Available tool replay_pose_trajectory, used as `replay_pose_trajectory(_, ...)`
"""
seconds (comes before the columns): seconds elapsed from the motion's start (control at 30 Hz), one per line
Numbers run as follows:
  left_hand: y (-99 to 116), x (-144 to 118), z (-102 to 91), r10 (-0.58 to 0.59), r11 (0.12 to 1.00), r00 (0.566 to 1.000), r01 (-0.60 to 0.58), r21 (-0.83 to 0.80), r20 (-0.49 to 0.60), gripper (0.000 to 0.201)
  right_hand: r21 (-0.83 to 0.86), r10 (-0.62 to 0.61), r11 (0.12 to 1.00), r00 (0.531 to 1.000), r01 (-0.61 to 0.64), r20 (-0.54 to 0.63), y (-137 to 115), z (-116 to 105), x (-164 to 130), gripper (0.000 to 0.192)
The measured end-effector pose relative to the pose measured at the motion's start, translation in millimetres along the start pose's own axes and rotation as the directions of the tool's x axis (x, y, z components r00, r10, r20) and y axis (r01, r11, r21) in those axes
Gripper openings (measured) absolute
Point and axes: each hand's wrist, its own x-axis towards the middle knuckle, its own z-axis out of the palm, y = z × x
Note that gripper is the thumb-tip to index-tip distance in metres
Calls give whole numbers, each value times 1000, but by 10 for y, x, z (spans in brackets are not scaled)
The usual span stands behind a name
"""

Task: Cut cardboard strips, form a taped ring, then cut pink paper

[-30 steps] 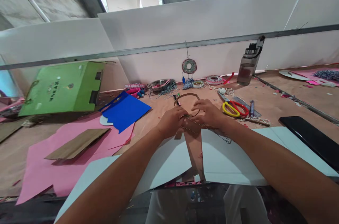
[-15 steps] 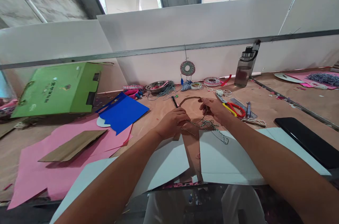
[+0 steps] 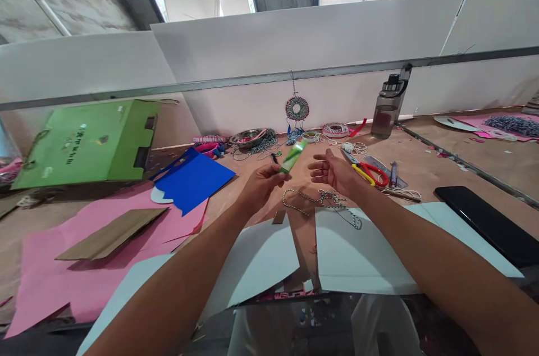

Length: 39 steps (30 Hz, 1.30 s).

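My left hand (image 3: 266,181) pinches the lower end of a green strip (image 3: 293,156) with pale markings, which looks like cardboard and points up and to the right. My right hand (image 3: 332,172) is open beside it, fingers apart and pointing left, with nothing in them. Below and between the hands, a thin black-and-white cord (image 3: 332,199) lies loosely looped on the table and the white sheet (image 3: 362,255). A small black object (image 3: 274,158), possibly a pen, shows partly behind my left hand.
Scissors (image 3: 373,173) with red and yellow handles lie right of my right hand, near a black phone (image 3: 484,224). A bottle (image 3: 385,109) stands behind. Blue sheet (image 3: 197,176), pink paper (image 3: 118,221) and a green box (image 3: 92,142) are left. A round woven ornament (image 3: 297,109) hangs ahead.
The curved brown strip between both hands is gone from view; my left hand now holds up a green-faced strip. My right hand has opened, and the cord lies on the table.
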Motion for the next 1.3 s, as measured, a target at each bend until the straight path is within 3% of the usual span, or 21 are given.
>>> replay_pose_trajectory(0.07,8,14,-74,-53,974,999,50,-222,-7,23,-70,-26,997,999,23,-39,14,-12,8,33)
replay_pose_trajectory(0.13,4,21,-130,-72,942,997,66,-329,-4,26,-150,-67,987,997,58,-50,35,-27,19,27)
replay_pose_trajectory(0.3,-6,15,-131,-88,933,996,82,-350,0,27,-307,-165,939,986,155,-6,99,-49,39,30)
replay_pose_trajectory(0.43,-20,12,-61,-72,961,997,70,-266,0,25,-350,-204,916,979,197,16,126,-47,41,32)
replay_pose_trajectory(0.63,-85,-3,12,84,991,994,-76,111,-64,21,-315,-220,920,973,232,73,128,0,23,39)
replay_pose_trajectory(0.73,-97,-16,35,220,893,974,-179,414,-54,14,-276,-193,937,976,214,101,127,44,-9,42)
replay_pose_trajectory(0.83,-86,-25,62,368,666,927,-314,676,69,13,-331,-126,931,987,153,101,128,83,-43,34)
replay_pose_trajectory(0.93,-62,-31,93,450,409,855,-454,791,258,15,-340,-79,935,994,102,81,141,94,-49,25)
replay_pose_trajectory(1.0,-48,-35,111,458,310,829,-486,817,320,16,-312,-67,946,996,84,65,155,89,-37,21)
replay_pose_trajectory(1.07,-40,-40,124,454,282,828,-485,828,330,16,-288,-54,955,997,67,54,170,84,-23,19)
replay_pose_trajectory(1.3,-50,-51,138,425,341,860,-441,830,283,12,-243,-4,970,1000,7,16,189,88,-9,18)
